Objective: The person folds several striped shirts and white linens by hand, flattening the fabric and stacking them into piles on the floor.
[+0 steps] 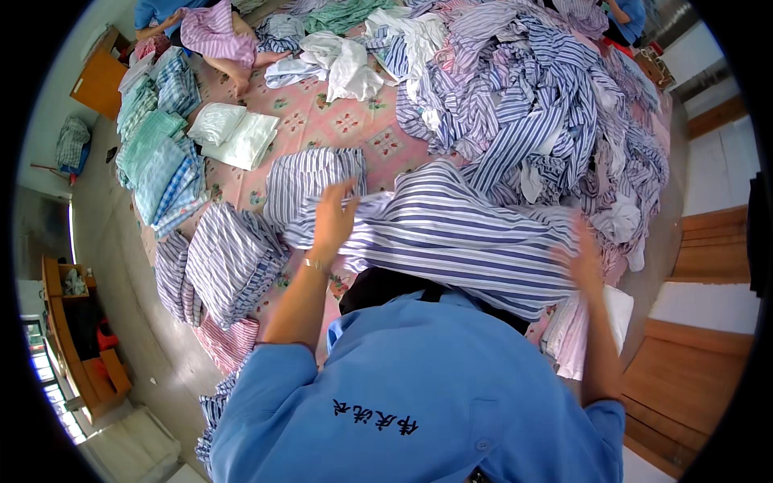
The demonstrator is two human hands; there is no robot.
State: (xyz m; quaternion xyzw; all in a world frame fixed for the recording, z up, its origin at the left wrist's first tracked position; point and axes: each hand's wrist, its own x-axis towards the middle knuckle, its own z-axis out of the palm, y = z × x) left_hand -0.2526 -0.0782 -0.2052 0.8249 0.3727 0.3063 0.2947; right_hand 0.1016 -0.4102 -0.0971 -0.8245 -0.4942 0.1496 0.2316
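Note:
A blue-and-white striped garment [459,233] lies spread and rumpled in front of me, its cloth puffed up at the middle. My left hand [332,221] is over its left end, fingers apart, and does not appear to grip the cloth. At the garment's right end is my right hand [581,256], smeared by motion, so its hold on the fabric cannot be made out. Just beyond my left hand sits a folded striped bundle [310,181]. Farther left is a stack of folded striped clothes [229,258].
A large heap of loose striped clothes [523,97] fills the far right. Folded green and blue checked items [161,161] line the left edge of the pink patterned cover [338,121], near white packets [241,137]. Another person [169,14] handles pink striped cloth at the far left.

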